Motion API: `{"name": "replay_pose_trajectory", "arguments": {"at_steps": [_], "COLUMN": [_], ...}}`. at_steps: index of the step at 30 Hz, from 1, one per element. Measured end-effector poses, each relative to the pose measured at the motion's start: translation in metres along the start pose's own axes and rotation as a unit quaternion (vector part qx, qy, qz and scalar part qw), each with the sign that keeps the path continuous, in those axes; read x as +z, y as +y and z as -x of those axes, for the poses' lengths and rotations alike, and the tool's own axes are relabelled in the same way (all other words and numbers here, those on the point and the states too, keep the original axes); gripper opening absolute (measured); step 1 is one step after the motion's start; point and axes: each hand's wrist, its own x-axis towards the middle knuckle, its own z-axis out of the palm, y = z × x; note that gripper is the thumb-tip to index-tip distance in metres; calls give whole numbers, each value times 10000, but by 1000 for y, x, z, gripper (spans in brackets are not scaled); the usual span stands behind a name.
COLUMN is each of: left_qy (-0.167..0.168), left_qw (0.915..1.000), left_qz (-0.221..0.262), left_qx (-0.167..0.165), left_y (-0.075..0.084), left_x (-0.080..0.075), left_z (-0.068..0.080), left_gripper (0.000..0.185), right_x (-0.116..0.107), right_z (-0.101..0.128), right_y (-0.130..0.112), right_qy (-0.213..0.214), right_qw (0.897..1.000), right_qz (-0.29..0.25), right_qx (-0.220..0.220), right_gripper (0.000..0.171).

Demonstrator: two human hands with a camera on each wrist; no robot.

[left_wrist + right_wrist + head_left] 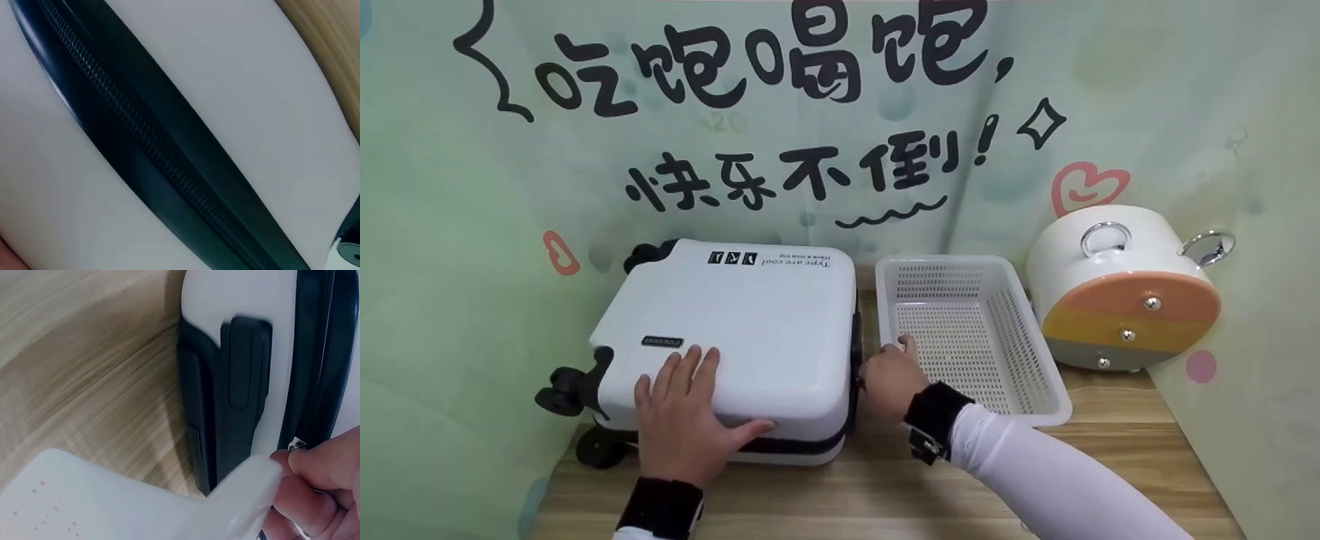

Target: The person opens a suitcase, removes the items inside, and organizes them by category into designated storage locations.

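Note:
A white hard-shell suitcase (780,322) lies flat on the wooden table, its black wheels at the left. My left hand (681,424) rests on its top near the front edge, fingers spread and thumb out to the side. At the suitcase's right side, my right hand (891,381) pinches a small metal zipper pull (297,443) between thumb and finger. A dark zipper band (152,135) runs around the case, its teeth closed along the stretch in the left wrist view. A black handle (247,365) shows on that same right side.
A white perforated plastic basket (1039,367) stands just right of the suitcase, its rim close by my right hand. Beyond it, at the far right, is a white rounded box (1125,315) with metal rings and a striped knobbed front. A printed curtain (810,127) hangs behind.

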Motion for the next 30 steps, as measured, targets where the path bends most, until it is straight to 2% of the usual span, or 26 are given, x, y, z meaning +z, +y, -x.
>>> {"name": "replay_pose_trajectory", "arguments": {"at_steps": [6,11,13,15,17,19,22,24,30], "left_qy": [-44,-640,-1010,-1363,-1495,-1432,-1086,-963,-865], "left_qw": [9998,9976,9946,9905,9887,9894,9928,9937,9944], "left_qz": [-56,41,130,129,21,-193,-410,-479,-576], "left_qx": [-198,-248,-203,-100,30,150,281,300,210], "left_y": [9,13,8,-3,-20,-33,-41,-39,-32], "left_x": [-1,-17,-27,-35,-38,-38,-34,-33,-31], "left_z": [1,-7,-14,-21,-25,-26,-25,-24,-21], "left_gripper": [132,128,124,123,126,131,135,135,135], "right_x": [1,-1,-3,-3,-4,-5,-7,-6,-3], "right_z": [1,2,2,3,3,4,3,2,2], "right_y": [-2,-3,-2,-2,-1,-1,-1,0,3], "right_qy": [-56,-198,-212,-224,-227,-223,-250,-229,-16], "right_qw": [9998,9997,9996,9996,9995,9995,9993,9994,9997], "right_qz": [-128,-136,-143,-149,-163,-188,-218,-197,-227], "right_qx": [104,104,110,125,140,149,178,177,100], "right_gripper": [14,13,13,13,14,14,11,11,15]}}
